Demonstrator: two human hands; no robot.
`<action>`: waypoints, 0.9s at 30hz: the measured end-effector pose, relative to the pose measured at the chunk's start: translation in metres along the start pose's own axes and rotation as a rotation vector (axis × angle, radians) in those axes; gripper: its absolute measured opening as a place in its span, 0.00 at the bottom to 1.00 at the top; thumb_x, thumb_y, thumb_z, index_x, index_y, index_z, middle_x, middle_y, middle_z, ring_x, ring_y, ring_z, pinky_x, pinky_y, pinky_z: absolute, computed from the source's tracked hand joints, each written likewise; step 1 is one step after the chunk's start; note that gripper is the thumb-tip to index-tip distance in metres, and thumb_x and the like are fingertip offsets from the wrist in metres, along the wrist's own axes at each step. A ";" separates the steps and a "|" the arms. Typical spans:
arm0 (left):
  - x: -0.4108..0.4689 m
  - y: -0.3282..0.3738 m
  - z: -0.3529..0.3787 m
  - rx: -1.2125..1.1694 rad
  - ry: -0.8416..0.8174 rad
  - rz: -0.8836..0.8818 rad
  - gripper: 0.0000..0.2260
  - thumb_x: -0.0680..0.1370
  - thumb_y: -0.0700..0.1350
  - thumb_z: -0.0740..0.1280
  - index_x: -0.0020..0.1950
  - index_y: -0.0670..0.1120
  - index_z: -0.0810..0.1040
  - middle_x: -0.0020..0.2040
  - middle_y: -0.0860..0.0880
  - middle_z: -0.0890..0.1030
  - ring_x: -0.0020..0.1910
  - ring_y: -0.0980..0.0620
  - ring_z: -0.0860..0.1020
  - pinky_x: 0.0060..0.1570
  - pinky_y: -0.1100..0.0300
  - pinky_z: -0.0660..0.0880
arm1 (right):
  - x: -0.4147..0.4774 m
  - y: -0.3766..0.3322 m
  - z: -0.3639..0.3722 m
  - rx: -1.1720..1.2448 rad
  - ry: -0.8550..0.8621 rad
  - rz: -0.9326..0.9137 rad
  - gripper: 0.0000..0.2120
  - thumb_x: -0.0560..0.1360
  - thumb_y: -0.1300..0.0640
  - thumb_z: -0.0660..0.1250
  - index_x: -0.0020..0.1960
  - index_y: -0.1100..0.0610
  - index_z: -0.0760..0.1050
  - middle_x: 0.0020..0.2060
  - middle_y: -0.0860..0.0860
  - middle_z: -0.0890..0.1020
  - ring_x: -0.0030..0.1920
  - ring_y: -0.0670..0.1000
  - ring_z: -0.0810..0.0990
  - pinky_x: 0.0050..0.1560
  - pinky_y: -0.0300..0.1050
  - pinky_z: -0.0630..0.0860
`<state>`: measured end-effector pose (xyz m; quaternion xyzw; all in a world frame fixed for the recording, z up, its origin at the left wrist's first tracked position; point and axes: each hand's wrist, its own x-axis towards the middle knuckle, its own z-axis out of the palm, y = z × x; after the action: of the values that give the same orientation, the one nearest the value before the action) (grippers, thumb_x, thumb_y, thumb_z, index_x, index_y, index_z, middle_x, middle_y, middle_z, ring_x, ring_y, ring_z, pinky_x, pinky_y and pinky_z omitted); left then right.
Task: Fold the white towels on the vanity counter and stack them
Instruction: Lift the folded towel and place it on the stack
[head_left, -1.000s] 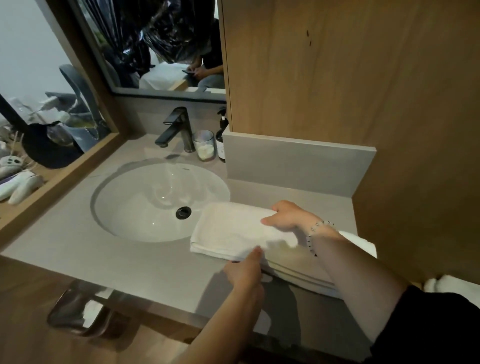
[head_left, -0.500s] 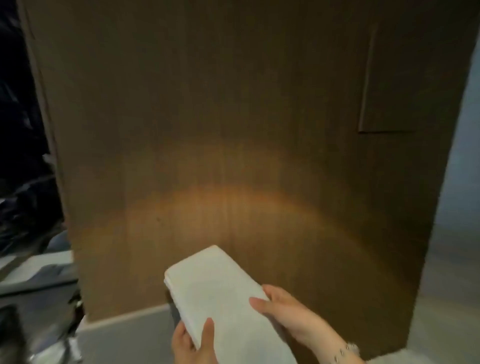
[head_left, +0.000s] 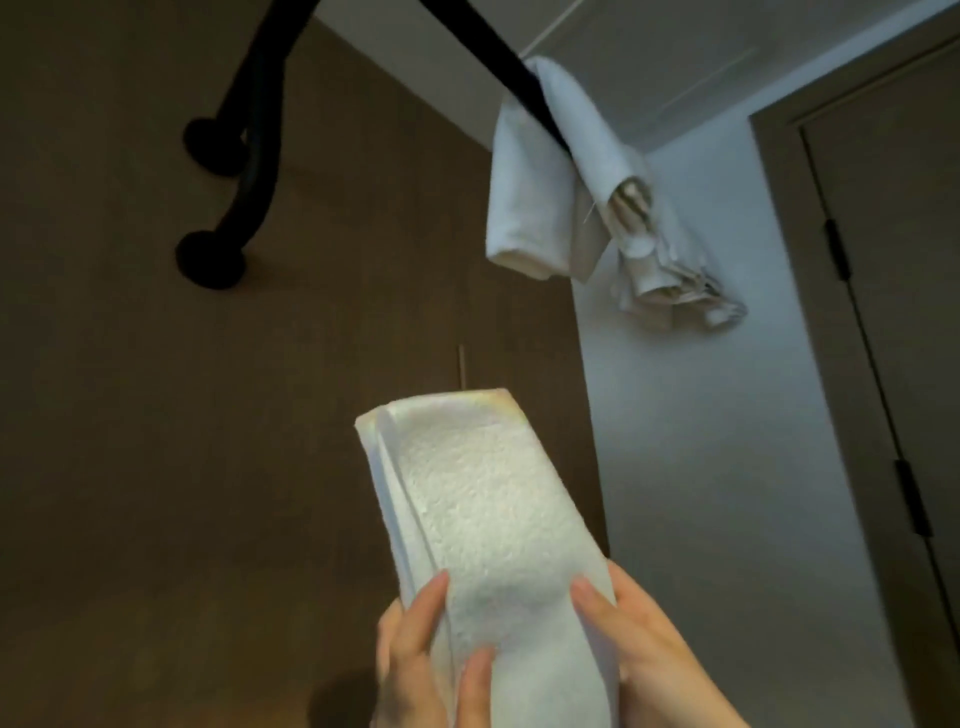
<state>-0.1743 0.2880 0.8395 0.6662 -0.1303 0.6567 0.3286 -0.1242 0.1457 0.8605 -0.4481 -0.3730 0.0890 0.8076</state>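
Gripping the folded towel (head_left: 483, 525) raised in the air by its near end, left hand (head_left: 415, 654) and right hand (head_left: 639, 649) should probably squeeze its layers evenly, preventing unfolding.

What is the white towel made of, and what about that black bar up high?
The folded towel looks like soft terry cloth: its face is nubbly and matte. The black bar is probably painted metal, smooth and curved, though the dim picture leaves that open.

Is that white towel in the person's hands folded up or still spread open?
Folded. The white towel is a narrow thick slab with layered edges along its left side, gripped by the left hand and right hand.
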 end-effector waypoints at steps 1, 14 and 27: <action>-0.003 0.012 0.009 0.044 0.011 0.071 0.27 0.66 0.52 0.62 0.61 0.74 0.65 0.59 0.68 0.69 0.49 0.77 0.73 0.42 0.84 0.67 | 0.005 -0.017 -0.002 -0.009 -0.030 -0.058 0.38 0.50 0.51 0.82 0.56 0.62 0.78 0.50 0.62 0.83 0.48 0.60 0.83 0.38 0.45 0.81; 0.210 0.110 0.064 0.115 0.083 0.724 0.21 0.75 0.53 0.62 0.66 0.67 0.64 0.62 0.64 0.67 0.65 0.55 0.69 0.66 0.57 0.68 | 0.106 -0.210 -0.005 -0.072 -0.119 -0.663 0.12 0.77 0.58 0.63 0.55 0.64 0.77 0.50 0.60 0.83 0.50 0.58 0.83 0.53 0.52 0.78; 0.348 0.180 0.064 0.637 0.073 0.587 0.29 0.74 0.55 0.67 0.72 0.53 0.63 0.62 0.52 0.67 0.62 0.53 0.72 0.62 0.67 0.65 | 0.207 -0.322 0.041 -0.320 0.161 -1.196 0.12 0.74 0.57 0.68 0.51 0.52 0.65 0.46 0.50 0.72 0.45 0.54 0.72 0.38 0.39 0.63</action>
<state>-0.1963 0.2036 1.2267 0.6454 -0.0931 0.7528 -0.0897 -0.0675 0.0838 1.2365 -0.2825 -0.5060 -0.4694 0.6662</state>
